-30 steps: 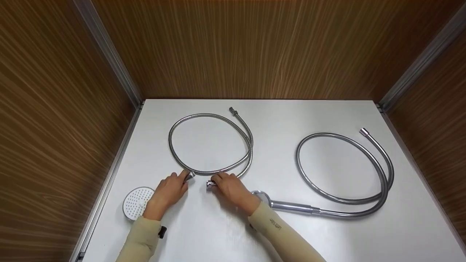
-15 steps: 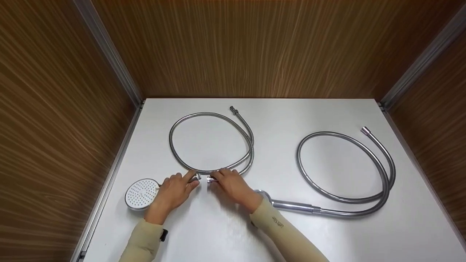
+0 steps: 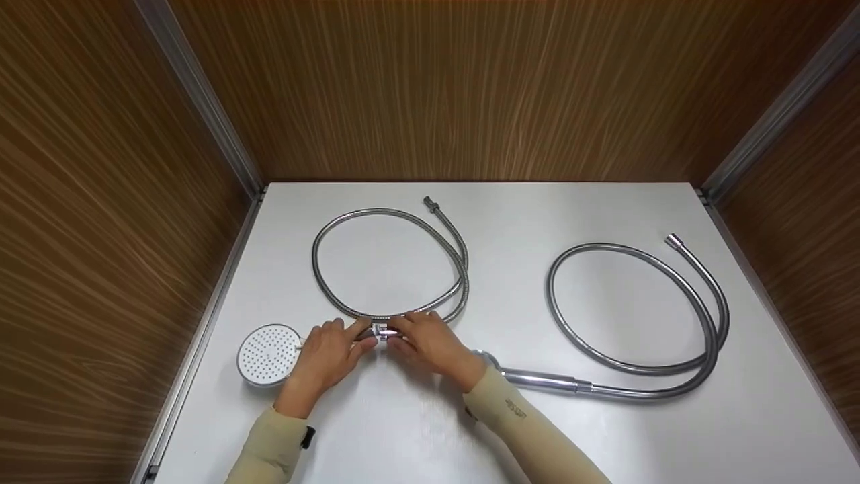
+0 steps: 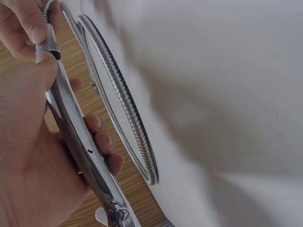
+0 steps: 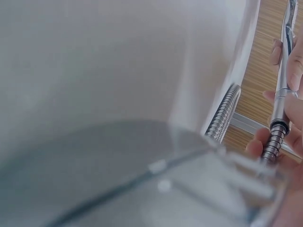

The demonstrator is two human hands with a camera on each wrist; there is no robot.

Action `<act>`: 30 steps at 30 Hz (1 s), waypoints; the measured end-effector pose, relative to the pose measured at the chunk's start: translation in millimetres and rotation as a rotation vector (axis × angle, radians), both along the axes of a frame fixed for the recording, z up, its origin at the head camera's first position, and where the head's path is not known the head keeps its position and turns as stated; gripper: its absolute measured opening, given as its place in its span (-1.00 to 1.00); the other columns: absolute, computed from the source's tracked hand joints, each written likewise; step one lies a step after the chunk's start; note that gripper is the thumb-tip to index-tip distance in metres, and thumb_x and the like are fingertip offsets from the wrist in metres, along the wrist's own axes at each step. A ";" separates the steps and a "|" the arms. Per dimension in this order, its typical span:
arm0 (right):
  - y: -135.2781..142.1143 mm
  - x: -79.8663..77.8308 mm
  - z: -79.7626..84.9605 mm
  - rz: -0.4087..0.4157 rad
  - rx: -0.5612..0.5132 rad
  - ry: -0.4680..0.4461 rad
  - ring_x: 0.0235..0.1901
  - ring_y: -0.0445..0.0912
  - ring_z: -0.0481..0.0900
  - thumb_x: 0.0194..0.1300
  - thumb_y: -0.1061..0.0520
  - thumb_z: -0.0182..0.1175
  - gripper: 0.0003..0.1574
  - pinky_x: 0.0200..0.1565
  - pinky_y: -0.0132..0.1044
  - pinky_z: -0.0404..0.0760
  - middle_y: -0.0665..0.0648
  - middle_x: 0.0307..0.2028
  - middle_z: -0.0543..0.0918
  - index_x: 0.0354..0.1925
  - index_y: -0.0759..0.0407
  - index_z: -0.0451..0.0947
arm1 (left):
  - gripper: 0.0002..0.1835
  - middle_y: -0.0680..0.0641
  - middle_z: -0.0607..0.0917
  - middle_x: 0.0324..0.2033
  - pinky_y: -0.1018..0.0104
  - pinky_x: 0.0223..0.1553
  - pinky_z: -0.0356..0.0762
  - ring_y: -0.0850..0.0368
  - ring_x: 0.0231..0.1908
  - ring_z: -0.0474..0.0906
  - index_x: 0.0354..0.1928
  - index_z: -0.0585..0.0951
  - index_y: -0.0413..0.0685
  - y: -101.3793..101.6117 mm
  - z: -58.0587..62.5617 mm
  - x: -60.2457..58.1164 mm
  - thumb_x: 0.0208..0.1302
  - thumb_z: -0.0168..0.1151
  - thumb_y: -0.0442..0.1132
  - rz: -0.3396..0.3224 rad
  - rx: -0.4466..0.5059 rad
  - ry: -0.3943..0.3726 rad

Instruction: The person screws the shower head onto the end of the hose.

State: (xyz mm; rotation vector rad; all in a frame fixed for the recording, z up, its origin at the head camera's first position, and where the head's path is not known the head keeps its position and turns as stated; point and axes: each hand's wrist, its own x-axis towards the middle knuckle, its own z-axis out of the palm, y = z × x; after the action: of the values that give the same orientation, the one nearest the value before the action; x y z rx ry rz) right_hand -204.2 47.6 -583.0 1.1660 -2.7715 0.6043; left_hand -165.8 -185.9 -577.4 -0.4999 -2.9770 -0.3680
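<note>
My left hand (image 3: 329, 359) grips the chrome handle (image 4: 78, 132) of a shower head (image 3: 269, 355), whose round white nozzle face is turned up at the left. Opposite it, my right hand (image 3: 433, 346) pinches the end fitting (image 5: 279, 111) of a ribbed metal shower hose (image 3: 383, 211). Handle end and fitting meet in line between the two hands, the thumb of the left hand right at the joint. Beyond the hands the hose lies in a loop, its other end fitting (image 3: 430, 204) pointing to the back. Fingers hide part of the handle.
To the right lies a second shower head with a chrome handle (image 3: 541, 381), joined to a smooth grey hose (image 3: 713, 336) in a loop; its head is partly behind the right forearm. Wooden panels (image 3: 430, 94) wall in the white table (image 3: 510, 282).
The left hand has moved right with the shower head, bringing its handle end from a gap to the hose fitting. The nozzle face has turned up more. The right hand has shifted only slightly.
</note>
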 end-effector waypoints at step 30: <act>3.8 0.2 -0.1 0.026 -0.032 0.047 -0.04 0.04 0.74 0.56 -0.15 0.18 -0.51 -0.01 -0.04 0.63 0.13 -0.01 0.78 0.27 0.06 0.58 | -0.56 -0.20 0.51 -0.50 -0.12 -0.37 0.48 -0.20 -0.49 0.49 0.14 0.59 0.13 4.7 0.3 7.9 0.40 0.24 0.19 -0.071 -0.047 0.113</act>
State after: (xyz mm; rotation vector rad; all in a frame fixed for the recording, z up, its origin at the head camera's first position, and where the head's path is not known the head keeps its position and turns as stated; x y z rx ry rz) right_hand -204.0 51.4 -583.1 1.1955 -2.7014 0.6132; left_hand -158.0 -181.2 -577.1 -0.6118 -2.8707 -0.2667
